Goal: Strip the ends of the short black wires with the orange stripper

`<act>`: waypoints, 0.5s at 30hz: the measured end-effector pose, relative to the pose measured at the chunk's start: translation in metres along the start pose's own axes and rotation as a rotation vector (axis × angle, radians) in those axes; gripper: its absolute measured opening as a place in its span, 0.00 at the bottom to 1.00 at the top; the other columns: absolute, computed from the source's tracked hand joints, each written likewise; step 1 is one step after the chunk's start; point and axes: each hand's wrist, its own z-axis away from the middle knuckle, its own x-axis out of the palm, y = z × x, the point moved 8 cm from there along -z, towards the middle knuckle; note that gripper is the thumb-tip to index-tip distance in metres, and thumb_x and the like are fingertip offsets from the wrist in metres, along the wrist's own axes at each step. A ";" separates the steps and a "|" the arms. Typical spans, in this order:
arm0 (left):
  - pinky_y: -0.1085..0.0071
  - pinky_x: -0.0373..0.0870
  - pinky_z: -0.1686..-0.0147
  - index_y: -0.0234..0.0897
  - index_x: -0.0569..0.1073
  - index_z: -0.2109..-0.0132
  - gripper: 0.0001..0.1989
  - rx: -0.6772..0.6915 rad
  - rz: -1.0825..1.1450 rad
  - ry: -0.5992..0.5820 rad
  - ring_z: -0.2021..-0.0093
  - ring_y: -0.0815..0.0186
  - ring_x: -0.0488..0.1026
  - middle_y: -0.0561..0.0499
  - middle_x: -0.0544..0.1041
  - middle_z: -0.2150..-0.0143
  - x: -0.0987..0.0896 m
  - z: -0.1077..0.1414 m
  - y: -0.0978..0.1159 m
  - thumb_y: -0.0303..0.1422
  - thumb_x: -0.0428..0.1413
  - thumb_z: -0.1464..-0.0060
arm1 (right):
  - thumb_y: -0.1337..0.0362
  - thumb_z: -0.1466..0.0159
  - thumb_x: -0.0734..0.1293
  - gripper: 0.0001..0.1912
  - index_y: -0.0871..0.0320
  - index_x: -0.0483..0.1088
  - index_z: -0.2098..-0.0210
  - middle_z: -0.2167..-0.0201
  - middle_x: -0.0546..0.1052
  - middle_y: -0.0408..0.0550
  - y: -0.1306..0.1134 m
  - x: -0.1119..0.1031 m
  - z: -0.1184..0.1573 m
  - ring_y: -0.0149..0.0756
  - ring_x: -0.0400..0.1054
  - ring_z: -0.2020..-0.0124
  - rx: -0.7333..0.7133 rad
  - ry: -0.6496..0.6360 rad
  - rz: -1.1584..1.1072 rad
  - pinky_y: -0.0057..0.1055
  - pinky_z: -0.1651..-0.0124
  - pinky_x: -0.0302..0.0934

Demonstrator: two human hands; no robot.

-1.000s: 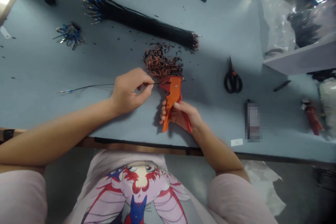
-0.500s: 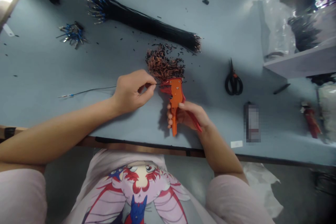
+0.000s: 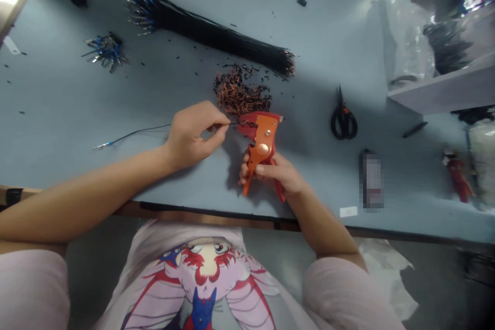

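Observation:
My left hand (image 3: 198, 131) pinches a thin black wire (image 3: 143, 129) near one end; its other end, with a blue and silver terminal, trails to the left over the table. The short free end points right, at the red jaws of an orange and red wire stripper (image 3: 264, 136). My right hand (image 3: 276, 172) is wrapped round the stripper's handles. Just behind the jaws lies a pile of black and copper scraps (image 3: 240, 94). Farther back rests a long bundle of black wires (image 3: 212, 33) with blue and silver terminals at its left end.
A small cluster of blue terminals (image 3: 106, 50) lies at the left. To the right are black scissors (image 3: 343, 121), a blurred-out object (image 3: 372, 179), a white label (image 3: 348, 211), a black pen (image 3: 415, 130) and a red tool (image 3: 458, 178). Plastic bags (image 3: 412, 36) stand at the back right.
The stripper has turned and its head has shifted slightly right; its handles have swung left. The wire's terminal end has moved a little right and down. My left hand has barely moved.

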 end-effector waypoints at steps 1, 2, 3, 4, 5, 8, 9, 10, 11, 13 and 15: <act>0.72 0.67 0.69 0.36 0.73 0.67 0.04 0.014 0.013 0.005 0.72 0.70 0.69 0.53 0.74 0.73 0.000 0.000 0.001 0.26 0.54 0.46 | 0.62 0.45 0.74 0.18 0.62 0.69 0.59 0.68 0.77 0.49 0.000 0.002 0.001 0.41 0.75 0.67 0.001 -0.019 0.007 0.40 0.64 0.71; 0.72 0.67 0.69 0.36 0.73 0.67 0.03 0.029 0.024 0.007 0.71 0.70 0.70 0.52 0.74 0.73 0.000 0.000 0.003 0.26 0.54 0.46 | 0.62 0.45 0.74 0.18 0.63 0.69 0.59 0.68 0.77 0.49 0.000 0.005 0.002 0.41 0.75 0.67 0.001 -0.036 0.013 0.39 0.65 0.71; 0.72 0.68 0.69 0.36 0.73 0.66 0.03 0.044 0.033 0.005 0.71 0.70 0.70 0.52 0.74 0.72 0.000 0.001 0.004 0.26 0.55 0.46 | 0.62 0.45 0.74 0.18 0.63 0.69 0.58 0.67 0.77 0.49 0.000 0.007 0.002 0.41 0.75 0.67 -0.002 -0.051 0.018 0.39 0.65 0.71; 0.72 0.68 0.68 0.35 0.73 0.66 0.03 0.060 0.038 -0.001 0.70 0.70 0.71 0.52 0.75 0.71 0.001 0.001 0.006 0.25 0.55 0.47 | 0.62 0.44 0.74 0.18 0.63 0.68 0.58 0.67 0.77 0.49 0.000 0.009 0.003 0.41 0.75 0.67 -0.005 -0.065 0.021 0.39 0.65 0.71; 0.73 0.68 0.68 0.35 0.73 0.66 0.03 0.074 0.039 -0.010 0.69 0.69 0.71 0.51 0.75 0.70 0.001 0.001 0.008 0.25 0.55 0.47 | 0.62 0.44 0.74 0.18 0.63 0.68 0.58 0.68 0.77 0.49 0.000 0.010 0.003 0.40 0.75 0.68 -0.011 -0.079 0.023 0.40 0.65 0.71; 0.73 0.69 0.68 0.35 0.74 0.65 0.03 0.097 0.035 -0.034 0.69 0.69 0.72 0.50 0.76 0.69 0.003 0.002 0.010 0.25 0.56 0.47 | 0.62 0.44 0.74 0.18 0.63 0.68 0.58 0.68 0.76 0.49 0.000 0.015 0.005 0.39 0.74 0.68 -0.021 -0.116 0.029 0.40 0.64 0.71; 0.74 0.68 0.69 0.35 0.74 0.65 0.03 0.095 0.035 -0.039 0.69 0.70 0.72 0.50 0.76 0.69 0.004 0.002 0.010 0.25 0.55 0.47 | 0.62 0.43 0.73 0.18 0.63 0.67 0.58 0.68 0.76 0.49 0.000 0.016 0.005 0.39 0.74 0.67 -0.023 -0.127 0.030 0.40 0.64 0.71; 0.74 0.68 0.69 0.35 0.74 0.65 0.03 0.090 0.035 -0.042 0.70 0.70 0.71 0.50 0.76 0.69 0.004 0.002 0.010 0.25 0.55 0.47 | 0.62 0.43 0.73 0.18 0.63 0.67 0.58 0.67 0.76 0.49 -0.001 0.017 0.006 0.39 0.74 0.67 -0.025 -0.136 0.032 0.40 0.65 0.71; 0.74 0.68 0.70 0.35 0.74 0.65 0.03 0.084 0.037 -0.042 0.70 0.70 0.71 0.50 0.76 0.69 0.004 0.002 0.010 0.25 0.55 0.47 | 0.62 0.43 0.73 0.18 0.62 0.67 0.58 0.67 0.76 0.49 -0.001 0.018 0.006 0.39 0.74 0.67 -0.027 -0.142 0.032 0.39 0.65 0.71; 0.74 0.67 0.70 0.35 0.73 0.65 0.03 0.071 0.041 -0.040 0.71 0.71 0.70 0.51 0.75 0.69 0.004 0.003 0.009 0.25 0.55 0.47 | 0.62 0.43 0.73 0.18 0.62 0.67 0.58 0.67 0.76 0.49 -0.001 0.019 0.007 0.39 0.74 0.67 -0.031 -0.153 0.031 0.39 0.66 0.71; 0.74 0.67 0.71 0.35 0.73 0.66 0.03 0.053 0.041 -0.036 0.72 0.71 0.69 0.51 0.75 0.70 0.004 0.003 0.008 0.25 0.55 0.47 | 0.62 0.43 0.73 0.18 0.62 0.67 0.58 0.67 0.76 0.49 -0.001 0.019 0.007 0.39 0.74 0.67 -0.036 -0.157 0.033 0.39 0.66 0.71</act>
